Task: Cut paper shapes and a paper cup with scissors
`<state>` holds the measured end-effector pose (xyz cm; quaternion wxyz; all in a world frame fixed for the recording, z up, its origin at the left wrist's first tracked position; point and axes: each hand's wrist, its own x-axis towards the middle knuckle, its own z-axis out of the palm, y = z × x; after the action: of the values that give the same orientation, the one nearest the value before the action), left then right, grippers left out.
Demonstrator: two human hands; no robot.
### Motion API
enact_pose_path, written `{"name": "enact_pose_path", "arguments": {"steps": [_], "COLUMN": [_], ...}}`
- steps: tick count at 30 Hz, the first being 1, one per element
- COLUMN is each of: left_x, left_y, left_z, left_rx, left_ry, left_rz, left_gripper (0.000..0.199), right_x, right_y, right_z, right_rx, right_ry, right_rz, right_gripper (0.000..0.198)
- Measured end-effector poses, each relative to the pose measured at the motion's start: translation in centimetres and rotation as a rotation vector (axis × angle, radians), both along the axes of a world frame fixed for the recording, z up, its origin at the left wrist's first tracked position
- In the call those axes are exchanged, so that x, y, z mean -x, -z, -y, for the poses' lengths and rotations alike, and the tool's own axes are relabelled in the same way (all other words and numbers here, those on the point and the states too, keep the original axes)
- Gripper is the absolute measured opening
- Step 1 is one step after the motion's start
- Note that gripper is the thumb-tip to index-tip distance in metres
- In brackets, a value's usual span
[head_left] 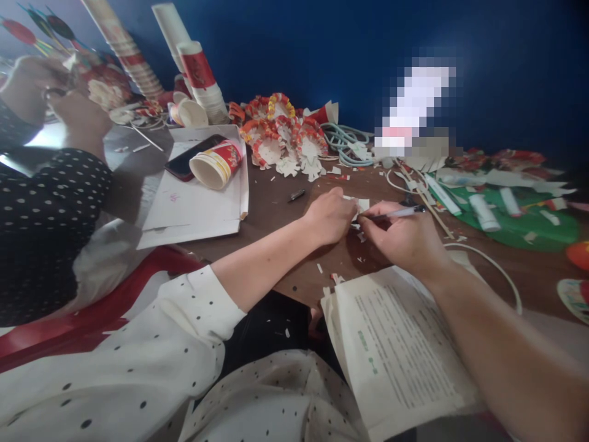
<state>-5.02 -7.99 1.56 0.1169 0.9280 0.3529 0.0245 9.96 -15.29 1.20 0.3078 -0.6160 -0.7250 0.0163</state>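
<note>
My right hand [407, 239] is closed round a pen [396, 212], its tip pointing left toward a small piece of white paper [363, 205]. Against that paper my left hand [332, 216] is pressed with curled fingers, pinching its near side. The two hands almost meet over the brown table [271, 212]. To the left of my left hand lies a dark pen cap [297, 195]. Paper scraps [361, 236] are scattered below the fingers. The pen tip itself is mostly hidden by my fingers.
A printed booklet [391, 344] rests at the table's front edge. Left stand a paper cup [216, 164], a phone [184, 161] and a white folder [193, 212]. Behind are cut-paper crafts [280, 138] and stacked cups [200, 80]. Another person's hands [83, 116] work at far left.
</note>
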Motion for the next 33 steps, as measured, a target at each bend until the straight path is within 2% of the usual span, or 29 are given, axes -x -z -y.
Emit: {"name": "enact_pose_path", "arguments": {"steps": [15,21,25,30,33], "left_x": [-0.2,0.1,0.1,0.0,-0.1], "left_y": [-0.4,0.2,0.2,-0.1,-0.1], "left_z": [0.0,-0.1,-0.1,0.0,0.0], "left_rx": [0.006,-0.043,-0.029,-0.004,-0.003], "left_ry": [0.005,0.043,0.038,-0.023,-0.021], "left_rz": [-0.007,0.024,0.021,0.004,0.001], "left_gripper": [0.035,0.034,0.033,0.034,0.035], "right_x": [0.6,0.1,-0.3,-0.5,-0.8], "right_y": [-0.2,-1.4,-1.6,-0.8,-0.9], "right_z": [0.4,0.5,0.5,0.2,0.2], "right_rx": [0.035,0.039,-0.019,-0.079,-0.049], "right_ry": [-0.027,0.065,0.105,-0.075,-0.166], "right_rz": [0.018,-0.093,-0.089,-0.031,0.0], "right_gripper": [0.01,0.01,0.01,0.017,0.017]}}
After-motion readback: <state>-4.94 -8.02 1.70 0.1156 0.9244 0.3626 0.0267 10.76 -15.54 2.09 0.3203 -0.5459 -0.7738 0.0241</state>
